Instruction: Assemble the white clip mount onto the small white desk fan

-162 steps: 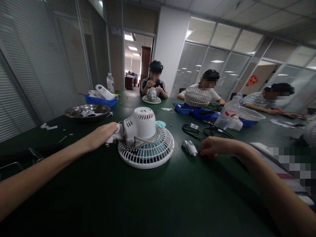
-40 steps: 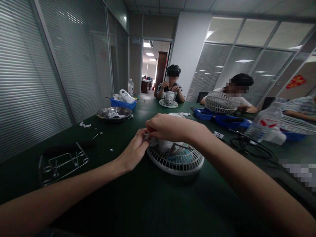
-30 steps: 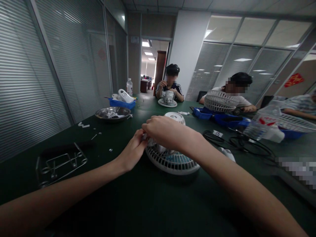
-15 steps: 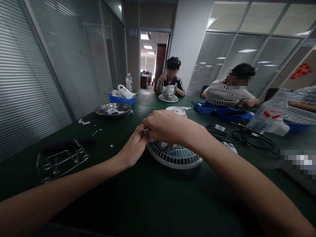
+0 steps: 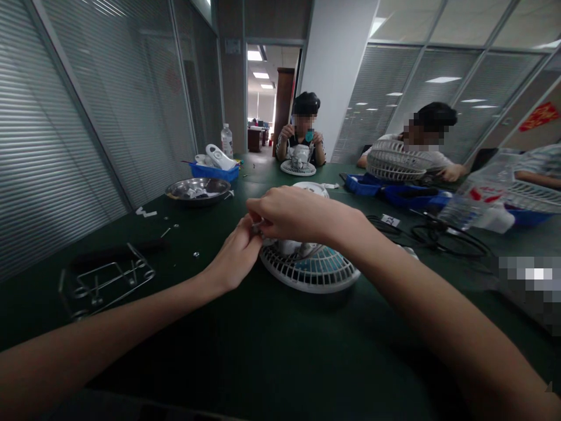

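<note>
My left hand (image 5: 234, 257) and my right hand (image 5: 295, 211) meet at the left side of a fan. Between their closed fingers shows a bit of a small greyish piece (image 5: 256, 228), too small and covered to name. The fan's white round grille (image 5: 311, 283) lies on the green table, with blue-green blades (image 5: 326, 257) visible through its bars. My right hand and forearm hide part of the white housing (image 5: 291, 248) above the grille. Behind that hand, a white round part (image 5: 312, 188) of the fan shows.
At the left lie a bent wire stand (image 5: 109, 286) and small metal parts (image 5: 196, 254). Farther back are a steel dish (image 5: 197, 202) and a blue tray (image 5: 214, 173). Black cable (image 5: 460, 248) and a plastic bottle (image 5: 471, 199) stand right. Two people (image 5: 307, 143) work across the table.
My two hands stay together at the fan, with only a slight shift in the view. The person across now holds up a teal round thing.
</note>
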Motion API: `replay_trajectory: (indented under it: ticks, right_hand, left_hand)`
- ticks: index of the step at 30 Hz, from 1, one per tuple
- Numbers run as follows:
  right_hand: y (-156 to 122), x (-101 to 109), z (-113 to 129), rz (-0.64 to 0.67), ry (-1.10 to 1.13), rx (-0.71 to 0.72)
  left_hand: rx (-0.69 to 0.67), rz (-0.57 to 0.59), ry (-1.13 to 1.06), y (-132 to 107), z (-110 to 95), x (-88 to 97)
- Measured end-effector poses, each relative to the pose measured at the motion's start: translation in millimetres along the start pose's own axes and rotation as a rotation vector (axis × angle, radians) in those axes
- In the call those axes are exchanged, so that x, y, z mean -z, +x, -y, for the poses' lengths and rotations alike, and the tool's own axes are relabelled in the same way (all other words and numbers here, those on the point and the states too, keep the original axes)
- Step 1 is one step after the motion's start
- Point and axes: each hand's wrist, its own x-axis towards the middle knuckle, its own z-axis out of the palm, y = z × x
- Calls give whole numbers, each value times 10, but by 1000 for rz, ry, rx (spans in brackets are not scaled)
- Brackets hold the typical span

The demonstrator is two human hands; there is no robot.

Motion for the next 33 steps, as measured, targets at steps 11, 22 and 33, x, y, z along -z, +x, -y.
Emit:
replay_trajectory:
  ticks: [11, 22, 33]
  right_hand:
    - [-14, 21, 10, -30, 45, -3]
    - [-91, 57, -283, -37, 121, -29]
    - [-519, 377, -590, -46, 217, -203]
  left_hand:
    - [-107, -46, 98, -3, -23, -2]
    - [-16, -18, -71, 12, -87, 37]
    - [105, 99, -414, 31, -212, 133]
